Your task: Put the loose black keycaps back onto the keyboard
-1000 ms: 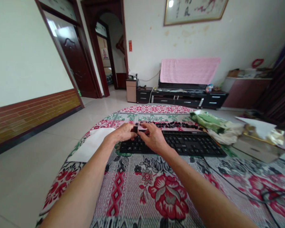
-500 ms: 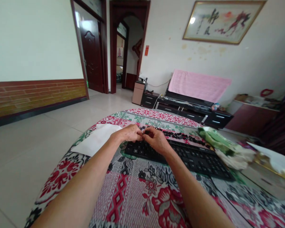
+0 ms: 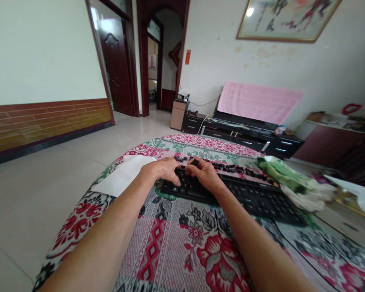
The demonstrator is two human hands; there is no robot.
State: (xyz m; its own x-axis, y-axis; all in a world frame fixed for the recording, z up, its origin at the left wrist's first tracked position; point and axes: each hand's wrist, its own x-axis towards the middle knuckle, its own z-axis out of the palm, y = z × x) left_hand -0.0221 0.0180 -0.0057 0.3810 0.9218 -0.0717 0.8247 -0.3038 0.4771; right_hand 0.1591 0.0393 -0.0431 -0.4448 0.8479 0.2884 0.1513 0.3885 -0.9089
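A black keyboard (image 3: 261, 202) lies across the patterned cloth, with keys in place over much of it. My left hand (image 3: 166, 169) rests at its upper left end, thumb and fingers apart, with nothing visible between them. Just to the right, my right hand (image 3: 205, 174) pinches a small black keycap (image 3: 194, 162) between thumb and fingers, above the keyboard's top edge. Loose black keycaps (image 3: 234, 168) lie scattered in a row behind the keyboard. Part of the keyboard is hidden under my hands.
A white sheet (image 3: 121, 176) lies left of my left hand. Green and white plastic packaging (image 3: 287, 174) sits beyond the keyboard's right end. A black cable (image 3: 292, 247) runs over the floral tablecloth (image 3: 176, 243). Beyond the table stands a low black cabinet (image 3: 249, 138).
My hands were together at a small object; now they are apart. The left hand's fingers have spread over the keyboard's left end, and the right hand shows a black keycap in its pinch.
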